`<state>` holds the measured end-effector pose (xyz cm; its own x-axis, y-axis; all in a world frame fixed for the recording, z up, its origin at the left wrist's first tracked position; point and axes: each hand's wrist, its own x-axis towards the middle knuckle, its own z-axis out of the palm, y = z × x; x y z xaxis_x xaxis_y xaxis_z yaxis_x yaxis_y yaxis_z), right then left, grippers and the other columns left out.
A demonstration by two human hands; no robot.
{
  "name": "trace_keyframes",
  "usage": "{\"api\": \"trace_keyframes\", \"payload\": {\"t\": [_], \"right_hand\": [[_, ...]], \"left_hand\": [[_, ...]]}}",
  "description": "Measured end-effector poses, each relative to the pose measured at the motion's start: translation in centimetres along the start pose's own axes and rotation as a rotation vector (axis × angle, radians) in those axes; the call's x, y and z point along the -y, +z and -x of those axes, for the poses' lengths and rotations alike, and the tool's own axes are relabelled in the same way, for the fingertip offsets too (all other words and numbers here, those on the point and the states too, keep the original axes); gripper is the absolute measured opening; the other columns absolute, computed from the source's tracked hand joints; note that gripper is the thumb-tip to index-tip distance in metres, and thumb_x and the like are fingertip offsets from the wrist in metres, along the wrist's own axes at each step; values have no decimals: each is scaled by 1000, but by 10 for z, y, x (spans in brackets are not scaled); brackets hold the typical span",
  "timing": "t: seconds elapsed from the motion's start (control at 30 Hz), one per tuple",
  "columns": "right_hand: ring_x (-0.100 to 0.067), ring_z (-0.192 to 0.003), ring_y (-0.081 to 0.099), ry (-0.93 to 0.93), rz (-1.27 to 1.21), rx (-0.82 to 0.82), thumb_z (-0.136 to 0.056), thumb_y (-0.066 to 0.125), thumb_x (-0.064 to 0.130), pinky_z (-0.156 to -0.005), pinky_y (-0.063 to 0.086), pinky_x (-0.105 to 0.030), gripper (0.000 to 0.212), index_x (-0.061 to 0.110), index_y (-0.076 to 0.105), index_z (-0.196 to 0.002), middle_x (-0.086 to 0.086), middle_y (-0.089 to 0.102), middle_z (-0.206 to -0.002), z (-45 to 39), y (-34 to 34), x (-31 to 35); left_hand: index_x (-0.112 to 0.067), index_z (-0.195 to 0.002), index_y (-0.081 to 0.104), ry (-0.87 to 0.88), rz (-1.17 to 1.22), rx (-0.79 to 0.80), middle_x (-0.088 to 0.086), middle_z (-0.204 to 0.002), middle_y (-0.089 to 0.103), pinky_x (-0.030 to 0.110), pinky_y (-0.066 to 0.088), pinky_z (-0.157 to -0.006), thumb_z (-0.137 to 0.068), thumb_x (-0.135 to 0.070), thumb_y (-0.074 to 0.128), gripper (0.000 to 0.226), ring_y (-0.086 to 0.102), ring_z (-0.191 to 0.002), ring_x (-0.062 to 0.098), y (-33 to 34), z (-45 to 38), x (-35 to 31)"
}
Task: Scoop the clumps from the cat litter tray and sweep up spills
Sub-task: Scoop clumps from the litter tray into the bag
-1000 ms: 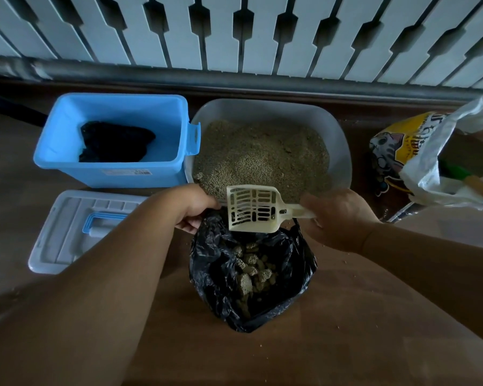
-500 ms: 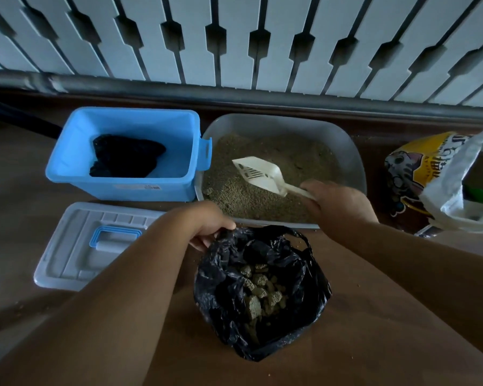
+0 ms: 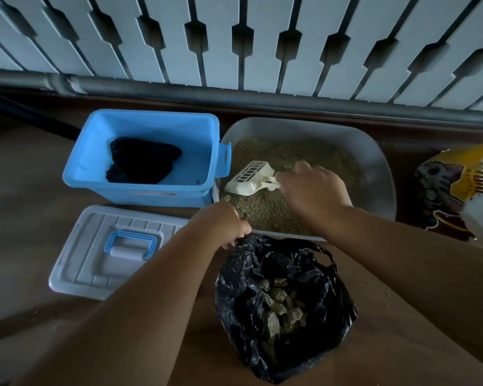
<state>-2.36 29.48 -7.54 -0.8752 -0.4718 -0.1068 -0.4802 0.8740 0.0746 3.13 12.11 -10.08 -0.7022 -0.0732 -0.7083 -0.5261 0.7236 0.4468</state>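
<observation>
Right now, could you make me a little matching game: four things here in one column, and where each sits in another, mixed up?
Things:
1. scoop
2. clumps
3. dark cloth
4. white lid

Places:
A. lying on the floor in front of the blue bin
B. inside the blue bin
C. in the litter tray, held by the right hand
D. inside the black bag, whose edge the left hand grips

Pairs: 1-C, 2-D, 3-B, 4-A

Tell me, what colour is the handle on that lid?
Light blue; the handle sits on a pale grey lid, seen in the head view.
</observation>
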Motion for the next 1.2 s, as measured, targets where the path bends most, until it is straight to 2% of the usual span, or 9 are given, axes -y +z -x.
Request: {"api": "trace_keyframes", "payload": {"t": [0.07,0.17,0.37,0.53,0.63,0.73,0.87,1.0,1.2], "right_hand": [[-31,-93,57,-26,-1,15,-98,45,17,-64,37,-32,36,29,57,-130,-7,48,-101,-8,-4,9],[-26,-82,50,-52,-1,35,-96,45,13,-63,36,-32,39,31,62,-126,-5,39,-95,-22,-12,12],[-24,-83,54,-208,-17,115,-99,50,15,-62,40,-30,42,40,62,-130,2,36,-93,-19,-27,0],[-23,-84,51,-256,65,126,-96,55,12,-55,28,-30,47,39,60,-134,0,39,-91,-6,-37,-17],[-19,-79,45,-231,107,141,-96,55,13,-61,31,-30,46,42,61,-132,5,35,-85,-2,-40,-27],[-18,-81,48,-210,117,156,-96,53,13,-60,32,-29,48,44,60,-131,5,39,-87,3,-45,-37],[-13,-77,43,-154,81,149,-96,52,14,-59,37,-31,47,47,62,-128,11,31,-79,5,-50,-57],[-14,-76,54,-95,9,81,-101,51,26,-62,49,-34,35,49,63,-124,14,36,-80,10,-58,-64],[-17,-78,55,-65,-82,-3,-100,53,25,-53,35,-25,35,47,62,-127,9,38,-82,-2,-49,-30]], "left_hand": [[-1,-93,68,-3,-4,22,10,-82,76,38,60,-84,-92,-31,65,31,76,-76,23,1,-3,0],[2,-93,68,0,-5,52,12,-84,77,44,60,-87,-91,-30,66,32,76,-80,26,0,-9,0],[9,-111,63,-52,41,148,15,-100,70,36,55,-95,-101,-25,57,36,68,-86,23,-3,-7,-9],[11,-122,58,-72,41,172,19,-115,68,32,51,-95,-104,-21,53,38,66,-96,27,-2,-1,-13],[13,-128,54,-68,39,160,21,-117,66,29,53,-87,-104,-17,52,38,60,-90,22,-1,0,-14],[12,-128,52,-68,29,153,17,-101,62,22,51,-69,-104,-16,53,38,58,-88,22,1,0,-14],[5,-115,55,-61,11,127,13,-92,60,19,48,-61,-103,-16,53,25,58,-82,20,3,0,-13],[6,-112,61,-33,-26,78,16,-102,72,41,56,-92,-100,-26,58,35,70,-93,29,3,-1,-5],[-3,-110,63,5,-92,6,12,-91,74,46,55,-93,-95,-40,62,40,72,-88,30,5,-1,0]]}}
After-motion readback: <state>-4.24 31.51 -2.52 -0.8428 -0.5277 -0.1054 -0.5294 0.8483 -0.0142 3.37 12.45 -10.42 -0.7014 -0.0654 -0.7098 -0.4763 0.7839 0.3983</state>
